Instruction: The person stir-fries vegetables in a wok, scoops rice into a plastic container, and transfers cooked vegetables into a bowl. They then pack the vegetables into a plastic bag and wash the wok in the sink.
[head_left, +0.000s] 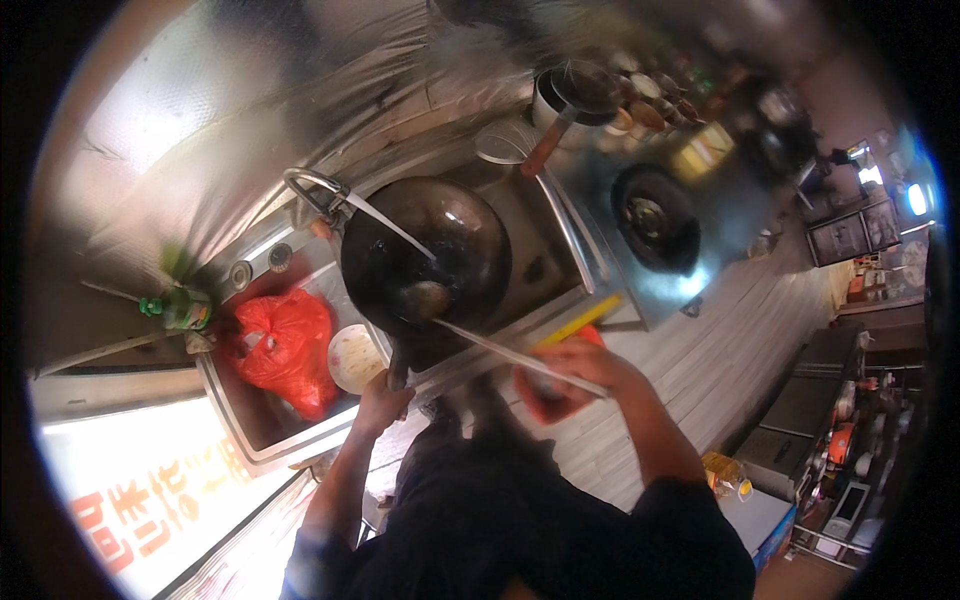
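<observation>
A dark wok (472, 247) rests over the right basin of a steel sink (529, 259). My left hand (385, 401) is closed around the wok's handle (399, 367). In my right hand (589, 367) is the long metal handle of a ladle (487, 343), whose round head lies inside the wok. From a curved chrome faucet (311, 180), a stream of water (394, 229) falls into the wok, and liquid shows in its bottom.
The left basin holds a tied red plastic bag (289, 352) and a patterned bowl (355, 358). A green bottle (184, 309) stands at its left. Right of the sink, a wire strainer (574, 97) sits over a pot; beyond is a dark burner opening (652, 217). Below my right hand is a red container (544, 405).
</observation>
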